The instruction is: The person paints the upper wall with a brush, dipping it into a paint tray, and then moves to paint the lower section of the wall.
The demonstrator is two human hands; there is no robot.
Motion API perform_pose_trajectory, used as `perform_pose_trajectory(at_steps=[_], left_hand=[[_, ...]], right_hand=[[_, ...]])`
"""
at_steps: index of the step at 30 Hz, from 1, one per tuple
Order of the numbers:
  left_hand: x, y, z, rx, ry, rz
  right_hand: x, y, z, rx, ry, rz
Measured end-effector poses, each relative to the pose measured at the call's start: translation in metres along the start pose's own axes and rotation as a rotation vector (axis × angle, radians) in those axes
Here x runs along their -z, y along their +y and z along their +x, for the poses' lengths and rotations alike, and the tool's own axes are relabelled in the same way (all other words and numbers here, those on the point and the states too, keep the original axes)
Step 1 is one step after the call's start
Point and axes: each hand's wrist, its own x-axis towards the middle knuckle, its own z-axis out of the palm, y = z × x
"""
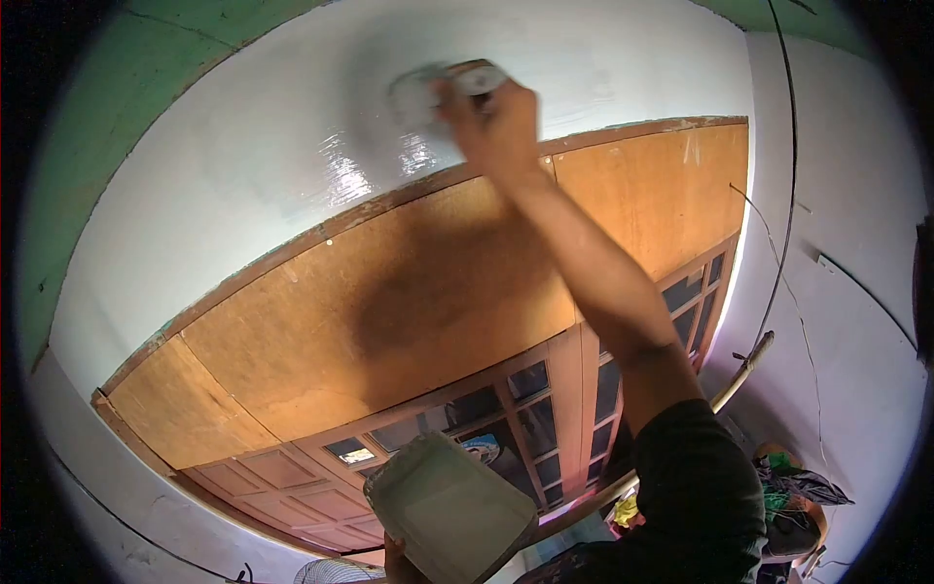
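My right hand is raised against the white upper wall, its fingers wrapped round a paintbrush whose bristle end is blurred. Wet, shiny streaks show on the wall below and left of the brush. Low in the view, my left hand grips the near left edge of a shallow rectangular paint tray with pale paint in it. Most of that hand is hidden behind the tray.
Under the white wall runs a brown wooden trim above plywood panels. Wooden doors with glass panes stand below. At the right, a black cable hangs near a wooden pole; hanging bags are lower right.
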Motion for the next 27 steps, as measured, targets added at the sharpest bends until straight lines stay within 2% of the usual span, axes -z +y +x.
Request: perform_pose_trajectory(at_steps=[1,2,3,4,5,8,10,11,13,14,16,18,20,22,24,26,27], left_hand=[[0.0,0.001,0.0,0.019,-0.006,-0.033],[0.0,0.002,0.001,0.017,-0.007,-0.036],[0.0,0.002,0.003,-0.038,-0.09,-0.011],[0.0,0.002,0.005,-0.094,-0.17,0.015],[0.0,0.003,0.005,-0.096,-0.168,0.011],[-0.002,0.003,0.006,-0.034,-0.233,-0.194],[-0.006,0.003,0.007,0.011,-0.28,-0.329],[-0.007,0.003,0.008,0.032,-0.305,-0.394],[-0.009,0.003,0.009,0.078,-0.354,-0.526],[-0.006,0.002,0.009,0.081,-0.358,-0.525],[0.007,-0.002,0.009,0.015,-0.012,-0.079],[0.011,-0.001,0.008,0.004,-0.052,-0.044],[0.011,-0.001,0.009,-0.015,-0.09,-0.011],[0.011,-0.001,0.009,0.003,-0.044,-0.1],[0.012,-0.002,0.01,0.003,-0.003,-0.051],[0.016,-0.004,0.013,0.002,0.036,-0.004],[0.021,-0.005,0.013,-0.015,-0.021,-0.024]], right_hand=[[0.018,0.022,0.001,0.019,0.021,-0.019],[0.04,0.038,0.004,-0.154,0.044,0.025],[0.067,0.052,0.01,-0.174,0.064,-0.002],[0.097,0.079,0.017,-0.033,0.085,-0.055],[0.131,0.093,0.025,-0.027,0.057,-0.218],[0.188,0.118,0.041,-0.122,0.187,-0.226],[0.204,0.106,0.046,-0.111,0.215,-0.584],[0.206,0.106,0.046,-0.109,0.217,-0.588],[0.207,0.106,0.046,0.102,0.252,-0.79],[0.202,0.107,0.04,0.119,0.248,-0.781],[0.181,0.11,0.029,0.08,0.17,-0.76],[0.144,0.103,0.015,0.185,0.166,-0.78],[0.096,0.068,-0.001,0.156,0.143,-0.702],[0.053,0.035,-0.01,0.22,0.075,-0.564],[0.007,0.01,-0.016,0.195,0.005,-0.381],[-0.033,-0.016,-0.019,0.266,0.045,-0.178],[-0.045,-0.027,-0.016,0.262,0.047,-0.172]])
